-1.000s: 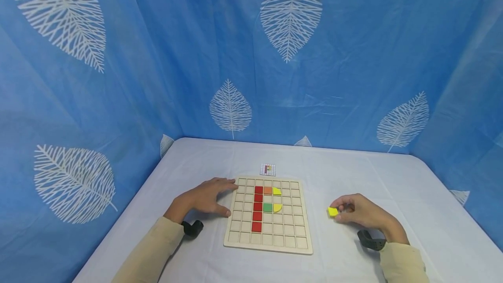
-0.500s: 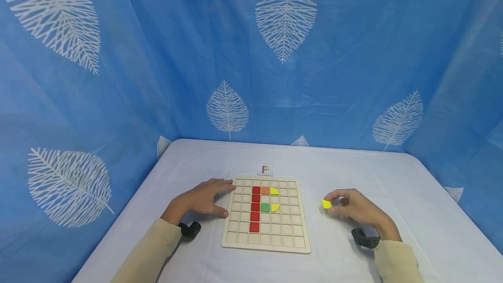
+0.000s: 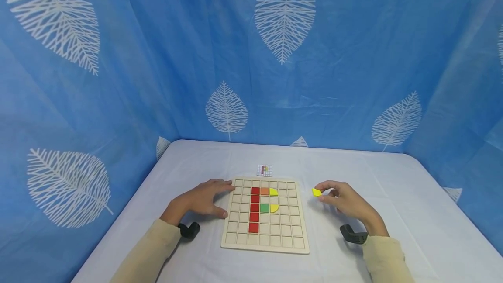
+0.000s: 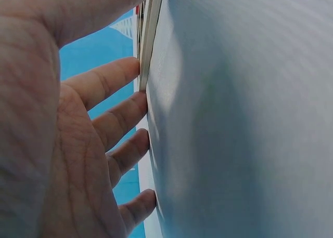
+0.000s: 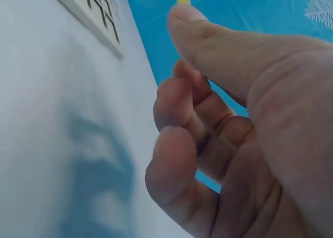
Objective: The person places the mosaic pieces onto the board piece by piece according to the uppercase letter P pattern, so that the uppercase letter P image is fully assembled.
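A wooden grid board [image 3: 237, 246] lies flat on the table in the head view. Set in its cells are a column of several red tiles [image 3: 254, 208], an orange tile [image 3: 264, 191], a green tile [image 3: 264, 208] and two yellow rounded tiles [image 3: 273, 208]. My left hand [image 3: 202, 198] touches the board's left edge with thumb and fingers spread; the left wrist view shows fingertips against the rim. Right of the board, my right hand [image 3: 346, 201] pinches a yellow tile [image 3: 316, 192] above the cloth. Only a bit of that tile shows past the thumb in the right wrist view.
A small pattern card [image 3: 264, 170] lies just beyond the board, printed with a coloured grid. White cloth covers the table [image 3: 353, 167]. Blue curtains [image 3: 334, 77] with white leaf prints stand behind and at the sides.
My right hand has carried the yellow tile leftward and farther from me, closer to the board's upper right. The left hand stays at the board's edge. The head view has shifted slightly.
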Available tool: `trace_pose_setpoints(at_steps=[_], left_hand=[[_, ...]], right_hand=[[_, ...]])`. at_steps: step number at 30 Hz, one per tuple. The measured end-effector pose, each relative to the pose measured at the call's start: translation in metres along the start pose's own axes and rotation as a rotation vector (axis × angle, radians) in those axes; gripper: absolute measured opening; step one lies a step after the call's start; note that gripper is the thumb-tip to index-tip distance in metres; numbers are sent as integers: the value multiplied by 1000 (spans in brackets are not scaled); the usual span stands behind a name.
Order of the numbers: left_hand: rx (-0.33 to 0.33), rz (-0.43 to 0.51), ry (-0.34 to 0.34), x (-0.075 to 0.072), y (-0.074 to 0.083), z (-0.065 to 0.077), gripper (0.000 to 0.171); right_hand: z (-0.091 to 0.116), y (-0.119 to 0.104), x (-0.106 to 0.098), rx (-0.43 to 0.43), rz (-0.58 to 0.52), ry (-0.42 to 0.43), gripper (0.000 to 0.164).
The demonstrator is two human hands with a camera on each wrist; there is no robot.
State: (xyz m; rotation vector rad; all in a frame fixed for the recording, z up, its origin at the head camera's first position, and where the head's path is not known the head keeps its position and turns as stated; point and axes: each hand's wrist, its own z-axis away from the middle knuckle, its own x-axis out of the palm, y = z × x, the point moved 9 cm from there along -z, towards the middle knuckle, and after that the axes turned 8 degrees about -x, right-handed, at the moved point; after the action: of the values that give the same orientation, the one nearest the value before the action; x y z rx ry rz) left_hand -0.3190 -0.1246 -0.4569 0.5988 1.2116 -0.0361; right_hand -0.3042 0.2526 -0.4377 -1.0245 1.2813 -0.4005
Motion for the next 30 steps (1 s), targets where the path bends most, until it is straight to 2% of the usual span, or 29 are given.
trace_pose_setpoints(at_steps=[8,19,24,30], left_hand=[[19,11,-5,2,2,2,83],[30,16,0,4,-1,0,83],[32,5,5,5,-4,-1,82],[21,0,5,1,-2,0,82]], right_hand=[[-11,-7,15,16,-24,-6,29],[-29,-29,26,-55,-54,61,36],[-36,-34,30,-74,-60,124,34],[-44,-42,29,-84,-23,245,35]])
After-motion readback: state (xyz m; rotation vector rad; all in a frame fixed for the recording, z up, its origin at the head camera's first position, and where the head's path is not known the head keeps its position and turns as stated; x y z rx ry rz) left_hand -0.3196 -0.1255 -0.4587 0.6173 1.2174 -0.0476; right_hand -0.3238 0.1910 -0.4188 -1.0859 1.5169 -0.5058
